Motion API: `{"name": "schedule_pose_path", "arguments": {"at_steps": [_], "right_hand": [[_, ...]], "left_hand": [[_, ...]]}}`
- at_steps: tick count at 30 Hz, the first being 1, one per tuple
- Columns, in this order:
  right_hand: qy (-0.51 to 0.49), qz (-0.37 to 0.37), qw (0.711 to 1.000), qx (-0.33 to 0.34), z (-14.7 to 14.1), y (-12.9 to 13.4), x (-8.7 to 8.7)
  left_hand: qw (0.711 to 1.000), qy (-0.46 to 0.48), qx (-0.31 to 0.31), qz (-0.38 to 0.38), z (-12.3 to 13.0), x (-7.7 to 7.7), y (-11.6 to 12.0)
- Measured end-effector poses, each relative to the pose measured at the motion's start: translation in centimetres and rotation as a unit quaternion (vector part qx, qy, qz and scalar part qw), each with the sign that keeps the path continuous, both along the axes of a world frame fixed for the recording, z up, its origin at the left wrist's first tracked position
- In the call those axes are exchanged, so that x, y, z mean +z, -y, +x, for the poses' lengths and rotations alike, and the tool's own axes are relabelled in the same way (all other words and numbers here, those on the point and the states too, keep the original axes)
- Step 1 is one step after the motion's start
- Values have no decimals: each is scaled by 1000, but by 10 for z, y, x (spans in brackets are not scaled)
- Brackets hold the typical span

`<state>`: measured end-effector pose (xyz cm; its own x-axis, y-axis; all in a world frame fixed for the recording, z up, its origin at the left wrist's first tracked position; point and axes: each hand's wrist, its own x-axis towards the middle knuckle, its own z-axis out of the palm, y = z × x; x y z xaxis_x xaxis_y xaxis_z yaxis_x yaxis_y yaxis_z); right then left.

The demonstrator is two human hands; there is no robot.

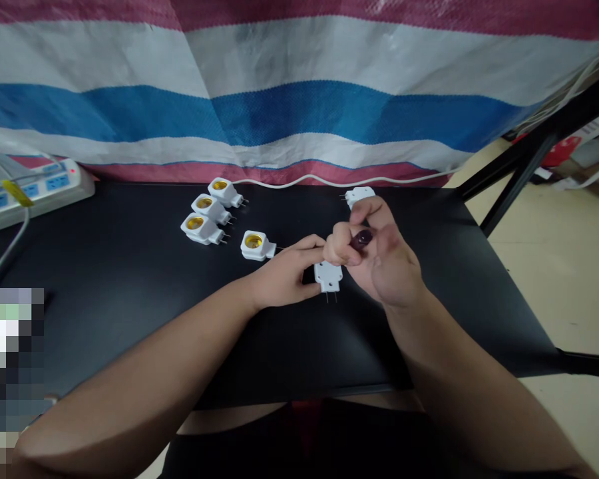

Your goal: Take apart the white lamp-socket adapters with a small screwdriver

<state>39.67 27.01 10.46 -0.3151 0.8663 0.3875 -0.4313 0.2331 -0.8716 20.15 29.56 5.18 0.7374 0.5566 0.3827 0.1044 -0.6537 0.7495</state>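
Observation:
With my left hand (284, 271) I grip a white plug-in lamp socket (329, 278) at its side, flat on the black table. Its back faces up, showing small screw holes, and its two prongs point toward me. Above it, my right hand (397, 266) is closed around a screwdriver with a dark red handle (363, 239). Only the handle's end shows; the shaft and tip are hidden behind my fingers. Just left of my left hand lies another lamp socket (254, 245), its gold screw opening facing up.
Three more lamp sockets (202, 228) stand in a row at the back left. Another white socket (360, 194) lies behind my right hand. A power strip (54, 186) with cables sits at the far left of the black table (130, 299). A striped sheet (279, 106) hangs behind.

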Motion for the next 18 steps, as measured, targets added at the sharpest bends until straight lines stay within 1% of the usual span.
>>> {"name": "schedule_pose_path", "arguments": {"at_steps": [2,4,6,11,15,18], "right_hand": [[11,21,1000,7,0,0,-2],[33,27,999,-14,0,0,-1],[42,21,999,-29,0,-1,2],[-1,-2,1000,-15,-2,-1,5],[-11,5,999,-47,-2,-2,3],[13,-19,997,-67,0,-3,5]], "left_hand": [[1000,1,1,6,0,-1,0],[1000,-2,2,10,0,-1,0],[1000,-2,5,8,0,-1,-1],[1000,-11,0,-2,0,0,0],[1000,-4,-4,-1,1,2,1],[1000,-3,-3,1,1,3,1]]}}
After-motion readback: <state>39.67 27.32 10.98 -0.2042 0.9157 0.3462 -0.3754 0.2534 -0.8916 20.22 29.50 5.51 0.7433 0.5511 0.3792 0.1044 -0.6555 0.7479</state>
